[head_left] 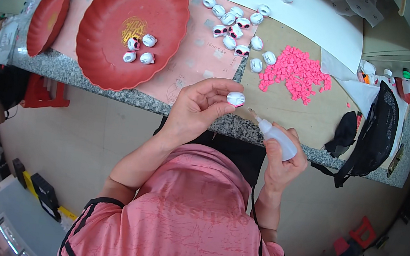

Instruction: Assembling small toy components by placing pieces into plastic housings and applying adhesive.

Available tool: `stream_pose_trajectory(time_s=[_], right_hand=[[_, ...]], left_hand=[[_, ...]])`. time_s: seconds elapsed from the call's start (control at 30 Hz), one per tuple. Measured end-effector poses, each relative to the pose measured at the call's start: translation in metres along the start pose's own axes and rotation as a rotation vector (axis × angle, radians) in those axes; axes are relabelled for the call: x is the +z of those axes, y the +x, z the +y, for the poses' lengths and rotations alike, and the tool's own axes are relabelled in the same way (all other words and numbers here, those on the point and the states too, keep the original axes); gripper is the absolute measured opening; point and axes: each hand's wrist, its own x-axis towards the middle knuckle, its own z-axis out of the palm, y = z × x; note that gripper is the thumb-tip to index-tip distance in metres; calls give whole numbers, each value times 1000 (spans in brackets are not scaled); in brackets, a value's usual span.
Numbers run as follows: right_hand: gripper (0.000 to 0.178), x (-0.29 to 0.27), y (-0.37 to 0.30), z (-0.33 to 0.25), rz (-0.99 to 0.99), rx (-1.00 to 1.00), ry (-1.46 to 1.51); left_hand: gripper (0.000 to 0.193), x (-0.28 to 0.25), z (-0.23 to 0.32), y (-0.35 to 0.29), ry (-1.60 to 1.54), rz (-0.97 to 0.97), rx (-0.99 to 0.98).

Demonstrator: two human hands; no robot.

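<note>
Two surfaces lie before you — a speckled granite counter (67, 71) and, on it, a brown board (283, 100) to the right and pale pink paper (199, 58) in the middle, with a white sheet (317, 12) farther off. Beyond the counter's near edge you see a beige floor (77, 130) with red stools (40, 95).

On the left, your big red scalloped dish (115, 56) holds four small white beads (140, 49); a second red dish (47, 17) stands farther left. Loose white beads (234, 23) cluster right of the big dish — beside them sits a heap of pink pellets (295, 72).

Your left hand (194, 108) pinches one white bead (236, 99) at its fingertips over the counter's near edge. Your right hand (284, 164) is wrapped around a small white squeeze bottle (277, 139), its nozzle aimed at that bead.
</note>
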Motion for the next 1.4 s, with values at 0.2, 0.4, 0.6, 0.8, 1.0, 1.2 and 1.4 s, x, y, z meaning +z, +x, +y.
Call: stream_pose_trajectory(time_s=[0.2,0.4,0.6,0.8,1.0,1.2,1.4], right_hand=[[30,-2,-1,0,-62,-15,-31],[33,4,7,3,78,122,185],[28,25,23,36,-29,6,-86],[27,33,28,23,-24,-72,-182],[15,-9,40,44,181,-87,-401],[7,-22,66,46,52,-162,-554],[7,-20,50,23,-88,-39,-314]], left_hand=[[33,0,1,0,-5,7,-12],[33,-4,0,-1,-7,-2,-50],[31,-18,-8,-12,-27,-60,-91],[32,-12,-13,-17,-14,7,-108],[32,-12,-18,-17,-12,-40,-152],[32,-6,-18,-18,-40,-61,-181],[31,-1,-20,-16,-64,-48,-213]])
